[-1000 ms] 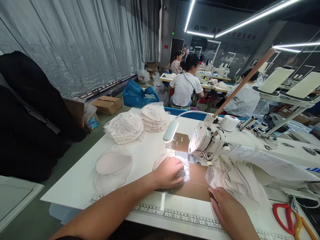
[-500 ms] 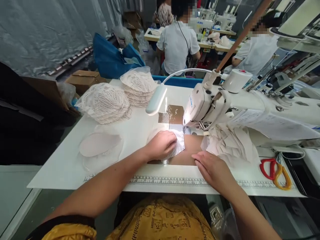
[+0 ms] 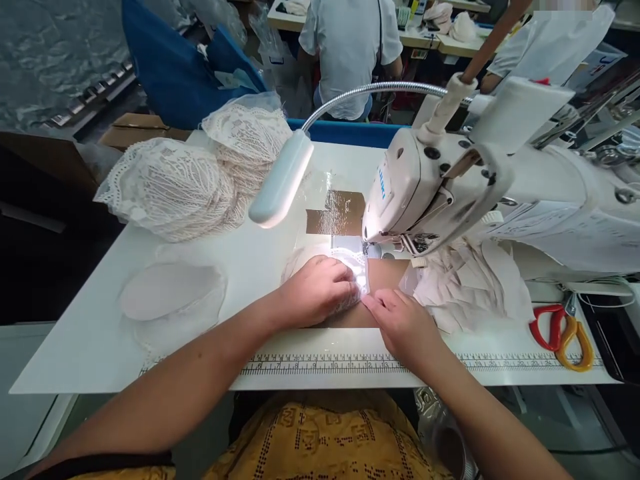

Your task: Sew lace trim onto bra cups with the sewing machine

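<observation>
Lace piece (image 3: 354, 259) lies under the sewing machine (image 3: 425, 193) needle. Our left hand (image 3: 320, 290) presses it down with bent fingers, not clasping; our right hand (image 3: 400, 320) lies flat, fingertips at its edge. Far left, we count two heaps: near lace pile (image 3: 165, 187), far lace pile (image 3: 245, 133).

Both forearms reach forward; left hand (image 3: 320, 290) palm down, fingers bent; right hand (image 3: 400, 321) flat, fingertips just beside left.

lace piece (image 3: 356, 261) — white (netted) | lace cups (image 3: 165, 190) cream | scissors (image 3: 561, 331) — red, orange

Right hand (image 3: 403, 325) has reached the lace piece (image 3: 354, 261).
</observation>
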`<state>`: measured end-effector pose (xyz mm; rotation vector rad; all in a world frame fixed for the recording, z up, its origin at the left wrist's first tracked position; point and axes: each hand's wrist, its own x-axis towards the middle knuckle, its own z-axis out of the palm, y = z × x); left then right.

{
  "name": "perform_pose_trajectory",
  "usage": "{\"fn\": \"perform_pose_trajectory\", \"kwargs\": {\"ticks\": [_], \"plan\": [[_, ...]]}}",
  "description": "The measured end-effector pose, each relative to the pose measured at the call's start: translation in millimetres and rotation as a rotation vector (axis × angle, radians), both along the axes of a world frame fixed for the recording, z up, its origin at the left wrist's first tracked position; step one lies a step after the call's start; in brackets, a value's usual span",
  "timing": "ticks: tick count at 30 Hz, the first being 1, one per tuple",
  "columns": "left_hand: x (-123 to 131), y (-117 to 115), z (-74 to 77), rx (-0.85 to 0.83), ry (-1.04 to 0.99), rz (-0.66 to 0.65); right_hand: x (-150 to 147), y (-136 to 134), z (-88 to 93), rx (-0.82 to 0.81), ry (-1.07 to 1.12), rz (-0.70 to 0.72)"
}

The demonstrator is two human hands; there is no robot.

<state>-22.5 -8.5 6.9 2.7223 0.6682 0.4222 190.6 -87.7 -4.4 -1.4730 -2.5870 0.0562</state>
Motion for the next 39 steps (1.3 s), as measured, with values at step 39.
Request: {"fn": "perform_pose_trajectory", "kwargs": {"ticks": [39], "plan": [[4.9,0.7,-4.2,0.129,0.061,-0.048,3.9,8.0,0.9,0.013,-0.047,-0.014]]}}
